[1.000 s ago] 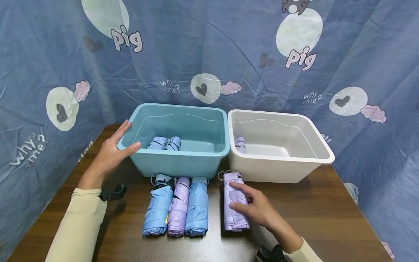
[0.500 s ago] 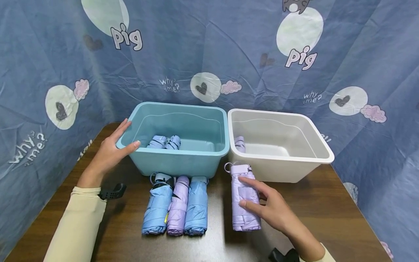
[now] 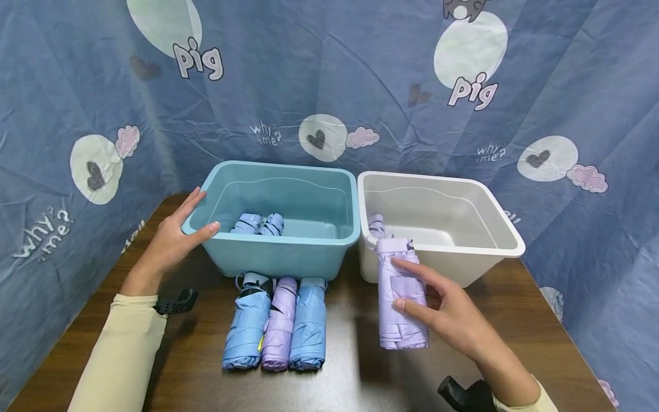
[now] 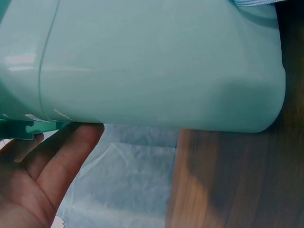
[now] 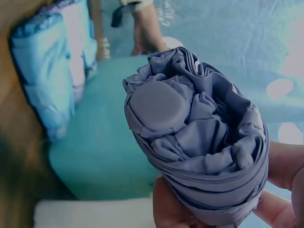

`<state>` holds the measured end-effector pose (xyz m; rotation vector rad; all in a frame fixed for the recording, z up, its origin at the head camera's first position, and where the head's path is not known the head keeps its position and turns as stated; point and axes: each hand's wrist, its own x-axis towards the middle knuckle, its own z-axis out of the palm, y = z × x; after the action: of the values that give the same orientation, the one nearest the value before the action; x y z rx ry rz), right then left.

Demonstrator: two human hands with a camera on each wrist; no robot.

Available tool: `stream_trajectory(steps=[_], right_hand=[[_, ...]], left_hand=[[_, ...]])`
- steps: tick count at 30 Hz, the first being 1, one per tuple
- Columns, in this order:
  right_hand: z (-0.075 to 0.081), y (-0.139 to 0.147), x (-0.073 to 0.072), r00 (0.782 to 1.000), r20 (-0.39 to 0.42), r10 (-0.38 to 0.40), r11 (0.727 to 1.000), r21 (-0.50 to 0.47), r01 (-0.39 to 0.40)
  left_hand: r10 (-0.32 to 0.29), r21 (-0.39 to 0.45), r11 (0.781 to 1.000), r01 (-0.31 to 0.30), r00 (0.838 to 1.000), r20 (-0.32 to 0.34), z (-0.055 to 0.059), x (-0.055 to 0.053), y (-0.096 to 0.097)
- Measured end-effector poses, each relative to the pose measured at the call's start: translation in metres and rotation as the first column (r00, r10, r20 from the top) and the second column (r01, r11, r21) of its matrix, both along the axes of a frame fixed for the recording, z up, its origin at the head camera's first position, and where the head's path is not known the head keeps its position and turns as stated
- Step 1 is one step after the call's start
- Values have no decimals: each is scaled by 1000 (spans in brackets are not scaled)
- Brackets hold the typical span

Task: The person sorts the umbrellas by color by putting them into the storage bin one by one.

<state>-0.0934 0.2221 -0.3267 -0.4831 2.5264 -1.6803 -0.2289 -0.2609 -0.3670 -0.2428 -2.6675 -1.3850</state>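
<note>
seen from the head, the right grip (image 3: pixel 453 309) pinches a lilac umbrella (image 3: pixel 396 283) between thumb and fingers, the umbrella lying to the left of the palm with its long axis running away from the person and its capped end foremost; a shadow below suggests it is off the surface (image 3: pixel 195 349). straight beyond that grip stands the white bin (image 3: pixel 443 209), its near wall partly hidden by the capped end, though i cannot tell whether they touch; inside, by its left wall, is one lilac roll (image 3: pixel 377 225). the left grip (image 3: pixel 167 237) is much farther from the umbrella, spread wide over the near left corner of the teal bin (image 3: pixel 278 257), which holds two blue rolls (image 3: pixel 247 223) toward its left part. between the two grips, before the teal bin, three more lie side by side, pointing away: a blue umbrella (image 3: pixel 247 326), a purple umbrella (image 3: pixel 280 332) and another blue one (image 3: pixel 309 326). from the left wrist, straight fingers (image 4: pixel 71 161) rest along the teal bin's outside, the bin filling most of what lies ahead of that grip. from the right wrist, the lilac umbrella's gathered end faces back toward the wrist, a round knob (image 5: pixel 159 105) set in its folds, fingers wrapped about its far side; the teal bin shows blurred behind, with a pale strip below that i take for the white bin.
</note>
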Motion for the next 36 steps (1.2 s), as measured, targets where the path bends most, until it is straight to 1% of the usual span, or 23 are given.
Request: stream_trajectory(steps=[7, 12, 16, 20, 25, 28, 32, 36], right_hand=[[23, 12, -18, 997, -23, -73, 997, 6, 73], [39, 15, -38, 995, 12, -96, 995, -14, 97], [48, 18, -54, 991, 18, -134, 991, 8, 134], [50, 18, -71, 987, 14, -158, 987, 35, 158], [47, 18, -94, 985, -10, -172, 984, 32, 172], [47, 18, -106, 982, 6, -187, 982, -5, 187], [48, 21, -120, 977, 52, -206, 976, -63, 209], [49, 25, -131, 975, 73, -208, 973, -87, 214]], left_hand=[[1, -5, 1000, -1, 1000, 4, 1, 1, -1], [4, 5, 1000, -4, 1000, 0, 2, 4, -2], [0, 9, 1000, 0, 1000, 0, 1, 2, -1], [-4, 7, 1000, 4, 1000, 5, -1, 0, -1], [4, 1, 1000, -4, 1000, 17, -2, 1, -2], [7, -1, 1000, -7, 1000, 13, 0, 2, -2], [5, 0, 1000, -5, 1000, 2, 1, 2, -1], [2, -1, 1000, -2, 1000, -3, 1, 2, 0]])
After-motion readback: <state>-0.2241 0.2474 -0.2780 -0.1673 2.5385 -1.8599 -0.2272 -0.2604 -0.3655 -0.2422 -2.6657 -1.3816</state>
